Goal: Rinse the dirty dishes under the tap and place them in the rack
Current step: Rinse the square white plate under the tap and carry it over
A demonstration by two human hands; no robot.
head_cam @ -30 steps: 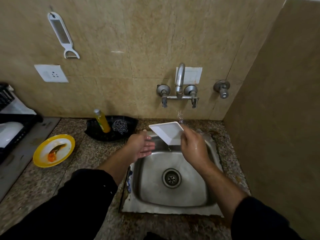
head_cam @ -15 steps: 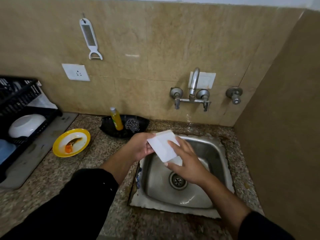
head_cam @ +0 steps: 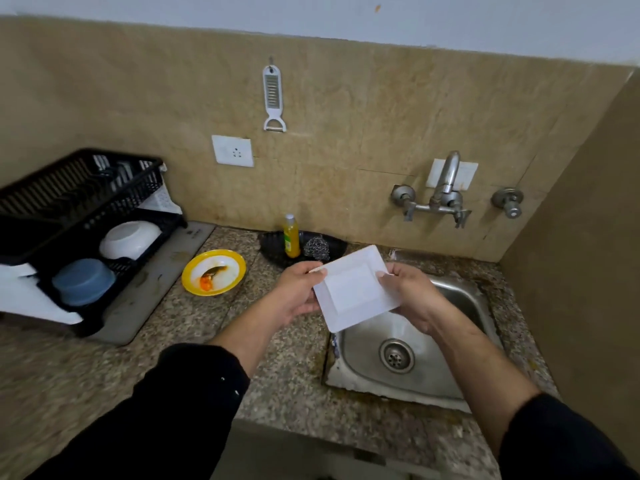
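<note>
White square plate (head_cam: 356, 289), a second ago tilted under the tap (head_cam: 446, 188), now held level between both hands off the sink's (head_cam: 460, 299) left edge: left hand (head_cam: 298, 292) fingers and right hand (head_cam: 412, 296) fingers clamp opposite rims. Rinsing appears finished; racking remains. Left of the fingers, on the speckled stone table (head_cam: 173, 341), a dirty yellow plate (head_cam: 213, 271); farther left, the black rack (head_cam: 79, 209). Tan tiled wall behind.
</note>
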